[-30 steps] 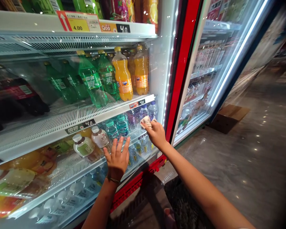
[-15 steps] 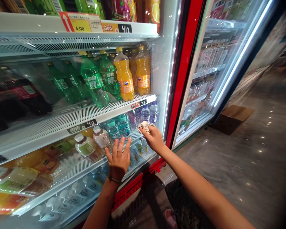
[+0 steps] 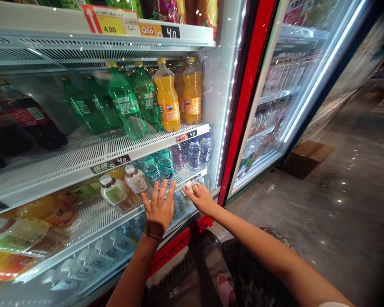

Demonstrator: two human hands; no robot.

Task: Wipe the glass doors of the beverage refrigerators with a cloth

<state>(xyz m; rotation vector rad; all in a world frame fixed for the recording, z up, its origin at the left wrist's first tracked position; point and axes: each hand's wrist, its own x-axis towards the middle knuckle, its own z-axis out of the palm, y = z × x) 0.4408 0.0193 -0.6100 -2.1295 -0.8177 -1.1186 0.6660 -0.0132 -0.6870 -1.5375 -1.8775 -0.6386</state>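
My right hand (image 3: 201, 198) is closed around a crumpled whitish cloth (image 3: 188, 186), mostly hidden by the fingers. It is at the front edge of a lower shelf (image 3: 198, 176), near that shelf's right end. My left hand (image 3: 160, 209) is to the left with its fingers spread, holding nothing, in front of the same shelf edge; whether it touches cannot be told. Just behind it stand teal-capped bottles (image 3: 151, 169) and a white-capped bottle (image 3: 136, 181). Purple-capped bottles (image 3: 194, 153) stand behind my right hand.
Green soda bottles (image 3: 124, 102) and orange Fanta bottles (image 3: 168, 100) fill the shelf above. Water bottles (image 3: 86, 260) line the bottom. A red frame (image 3: 243, 106) borders the cooler on the right. Beyond it, a cardboard box (image 3: 307, 157) lies on the floor.
My right hand has moved down and slightly left with the cloth, from in front of the purple-capped bottles to the shelf edge. My left hand stays nearly in place, fingers spread.
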